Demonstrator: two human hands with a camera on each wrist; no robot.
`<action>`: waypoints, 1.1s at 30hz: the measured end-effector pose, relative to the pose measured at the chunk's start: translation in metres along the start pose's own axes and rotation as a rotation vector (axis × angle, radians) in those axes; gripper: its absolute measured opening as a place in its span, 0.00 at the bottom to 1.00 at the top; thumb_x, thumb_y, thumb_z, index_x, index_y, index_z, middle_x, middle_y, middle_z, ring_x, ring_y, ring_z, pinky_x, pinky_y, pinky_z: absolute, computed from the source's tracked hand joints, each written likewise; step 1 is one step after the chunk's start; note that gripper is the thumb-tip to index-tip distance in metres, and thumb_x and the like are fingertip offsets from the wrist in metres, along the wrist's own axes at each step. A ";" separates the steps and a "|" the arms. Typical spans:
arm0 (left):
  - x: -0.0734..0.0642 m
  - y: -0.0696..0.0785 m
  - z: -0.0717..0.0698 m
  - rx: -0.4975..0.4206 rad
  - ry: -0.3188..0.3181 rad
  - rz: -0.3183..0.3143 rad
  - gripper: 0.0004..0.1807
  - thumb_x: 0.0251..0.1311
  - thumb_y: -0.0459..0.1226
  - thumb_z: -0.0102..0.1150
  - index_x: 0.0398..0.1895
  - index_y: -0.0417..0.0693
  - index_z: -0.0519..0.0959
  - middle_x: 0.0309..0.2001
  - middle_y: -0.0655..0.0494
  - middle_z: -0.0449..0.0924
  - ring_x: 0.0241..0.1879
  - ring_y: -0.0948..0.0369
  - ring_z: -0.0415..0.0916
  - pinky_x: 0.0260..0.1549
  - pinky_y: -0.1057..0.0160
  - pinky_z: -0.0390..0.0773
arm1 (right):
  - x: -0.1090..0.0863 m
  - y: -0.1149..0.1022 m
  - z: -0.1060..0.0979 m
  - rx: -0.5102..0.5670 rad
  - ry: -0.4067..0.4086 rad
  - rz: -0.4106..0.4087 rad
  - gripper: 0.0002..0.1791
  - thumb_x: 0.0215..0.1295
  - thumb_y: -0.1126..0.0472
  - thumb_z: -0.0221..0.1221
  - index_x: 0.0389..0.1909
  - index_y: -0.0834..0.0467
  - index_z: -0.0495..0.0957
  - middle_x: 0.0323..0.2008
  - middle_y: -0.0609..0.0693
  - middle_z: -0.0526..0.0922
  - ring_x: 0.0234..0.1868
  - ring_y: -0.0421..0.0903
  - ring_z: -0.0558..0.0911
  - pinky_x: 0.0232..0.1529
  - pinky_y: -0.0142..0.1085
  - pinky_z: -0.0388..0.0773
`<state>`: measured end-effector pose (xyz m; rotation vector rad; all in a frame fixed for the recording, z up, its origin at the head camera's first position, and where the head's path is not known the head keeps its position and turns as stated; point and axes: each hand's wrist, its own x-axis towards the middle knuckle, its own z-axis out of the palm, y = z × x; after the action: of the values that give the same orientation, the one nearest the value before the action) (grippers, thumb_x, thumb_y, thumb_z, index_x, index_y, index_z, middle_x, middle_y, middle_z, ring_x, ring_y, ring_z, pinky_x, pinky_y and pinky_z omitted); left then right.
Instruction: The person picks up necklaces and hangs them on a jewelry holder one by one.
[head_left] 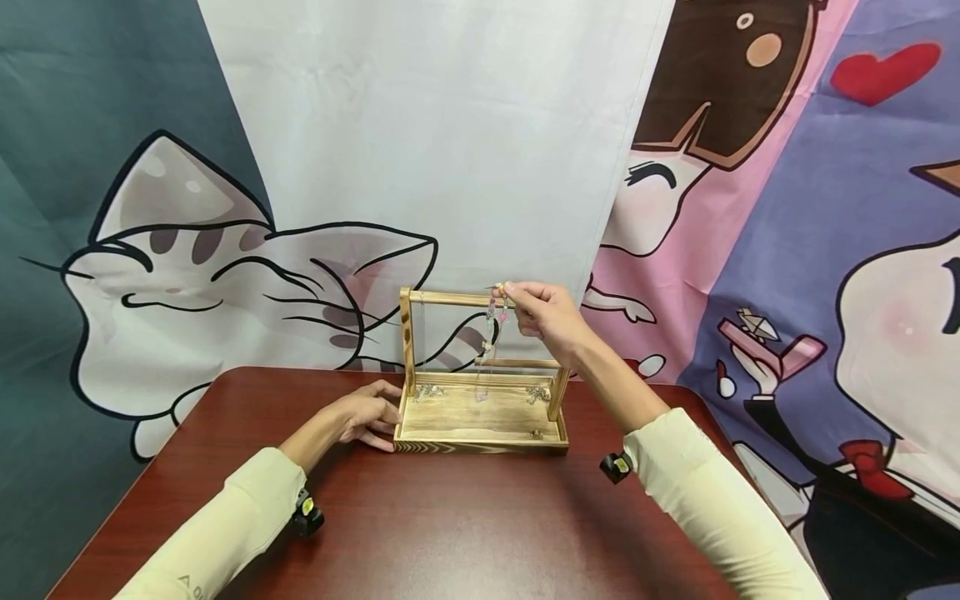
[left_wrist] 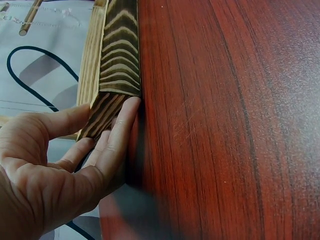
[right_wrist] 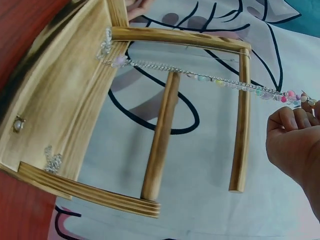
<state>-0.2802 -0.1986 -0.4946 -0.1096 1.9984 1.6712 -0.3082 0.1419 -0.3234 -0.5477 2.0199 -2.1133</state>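
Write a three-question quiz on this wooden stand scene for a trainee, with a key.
1. Which hand holds up the beaded necklace?
2. True or false: the left hand grips the top bar.
3. Where does the silver chain beside the right post lie? A: on the table. B: in the tray. C: on the top bar.

Key: 1. The right hand. 2. False; it holds the tray's left end. 3. B.

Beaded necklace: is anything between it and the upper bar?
Nothing visible stands between the beaded necklace, pinched in the right hand, and the upper bar. A thin chain hangs near the bar's left end, off to the side.
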 end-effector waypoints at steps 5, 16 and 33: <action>-0.001 0.001 0.001 0.002 0.003 0.004 0.37 0.70 0.24 0.59 0.80 0.38 0.59 0.60 0.32 0.80 0.53 0.45 0.88 0.46 0.42 0.98 | 0.002 -0.008 -0.005 0.011 0.011 -0.021 0.14 0.89 0.58 0.57 0.46 0.50 0.92 0.17 0.40 0.63 0.21 0.36 0.58 0.25 0.28 0.53; -0.004 0.002 0.002 -0.003 0.012 0.007 0.35 0.73 0.23 0.58 0.79 0.38 0.59 0.62 0.31 0.80 0.53 0.46 0.88 0.46 0.41 0.98 | 0.005 -0.027 -0.014 0.014 0.065 -0.063 0.15 0.88 0.58 0.58 0.43 0.48 0.93 0.17 0.41 0.64 0.20 0.36 0.59 0.23 0.26 0.55; -0.005 0.002 0.002 0.000 0.008 0.004 0.35 0.72 0.23 0.58 0.79 0.39 0.59 0.60 0.32 0.81 0.52 0.45 0.87 0.46 0.41 0.98 | 0.012 -0.055 -0.039 0.085 0.157 -0.157 0.16 0.88 0.59 0.59 0.41 0.50 0.94 0.19 0.40 0.66 0.19 0.34 0.59 0.25 0.30 0.47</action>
<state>-0.2762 -0.1975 -0.4912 -0.1125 2.0061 1.6752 -0.3266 0.1770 -0.2681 -0.5596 2.0152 -2.3919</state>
